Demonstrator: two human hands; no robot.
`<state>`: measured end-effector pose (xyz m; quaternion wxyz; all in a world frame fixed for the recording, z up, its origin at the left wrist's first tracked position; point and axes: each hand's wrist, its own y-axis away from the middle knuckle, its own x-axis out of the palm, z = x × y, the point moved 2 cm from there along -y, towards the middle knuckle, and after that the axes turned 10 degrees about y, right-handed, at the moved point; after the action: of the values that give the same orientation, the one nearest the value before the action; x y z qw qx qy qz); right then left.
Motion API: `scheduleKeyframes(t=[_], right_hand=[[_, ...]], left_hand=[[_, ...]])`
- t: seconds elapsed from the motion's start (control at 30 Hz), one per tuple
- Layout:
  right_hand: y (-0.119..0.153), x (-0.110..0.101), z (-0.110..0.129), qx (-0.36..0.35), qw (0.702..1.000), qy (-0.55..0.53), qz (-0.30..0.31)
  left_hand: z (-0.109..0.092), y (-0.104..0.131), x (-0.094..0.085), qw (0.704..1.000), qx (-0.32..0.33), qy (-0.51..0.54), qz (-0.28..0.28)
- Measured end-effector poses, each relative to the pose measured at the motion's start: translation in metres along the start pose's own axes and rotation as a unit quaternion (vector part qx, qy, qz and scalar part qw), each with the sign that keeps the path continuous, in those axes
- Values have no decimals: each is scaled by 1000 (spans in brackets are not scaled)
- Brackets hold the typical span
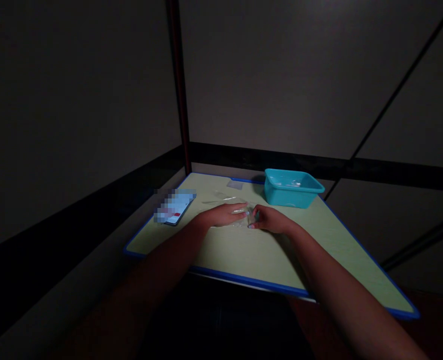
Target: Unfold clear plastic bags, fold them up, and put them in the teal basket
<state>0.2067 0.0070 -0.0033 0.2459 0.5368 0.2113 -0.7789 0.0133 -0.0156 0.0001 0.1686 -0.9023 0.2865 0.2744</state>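
A clear, thin plastic bag [227,199] lies on the table between my hands, its creases catching the light. My left hand [223,214] rests over it with the fingers stretched out to the right. Just beside those fingertips, my right hand [269,219] is closed, with curled fingers at the bag's right edge. Part of the bag is hidden under my left hand, and whatever it may contain cannot be made out.
A turquoise plastic basket [292,196] stands at the table's back right, with shiny clear material inside. On the left lies a phone [178,206] with a lit screen. A small pale sheet [235,185] is near the back edge. The pale table [236,255] has a blue rim; dark-banded walls stand behind it.
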Motion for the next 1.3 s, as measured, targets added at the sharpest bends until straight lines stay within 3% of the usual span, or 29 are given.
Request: scheduleKeyframes(t=[0.17,0.27,0.47,0.6,0.73,0.9,1.07,1.23,1.3], right_hand=[[-5,5,3,17,997,69,-36],[-8,5,4,-17,995,53,-87],[-6,-9,6,-25,965,15,-261],[-4,-14,9,-7,946,-32,-322],[-4,-14,8,4,938,-71,-340],[-5,-14,3,33,936,-79,-341],[-7,-13,6,-2,947,-122,-296],[-14,-10,3,-15,937,-212,-277],[-16,-8,1,-10,931,-232,-280]], left_hand=[[11,-3,2,999,-28,15,-37],[10,-5,2,999,2,-3,-44],[-13,-4,-5,973,69,-161,-152],[-20,-2,0,962,81,-209,-155],[-12,-6,0,968,73,-170,-172],[-9,-5,-13,959,46,-45,-278],[-6,-5,-16,953,13,91,-287],[-5,-6,-17,939,17,106,-326],[-9,-5,-15,944,36,82,-318]])
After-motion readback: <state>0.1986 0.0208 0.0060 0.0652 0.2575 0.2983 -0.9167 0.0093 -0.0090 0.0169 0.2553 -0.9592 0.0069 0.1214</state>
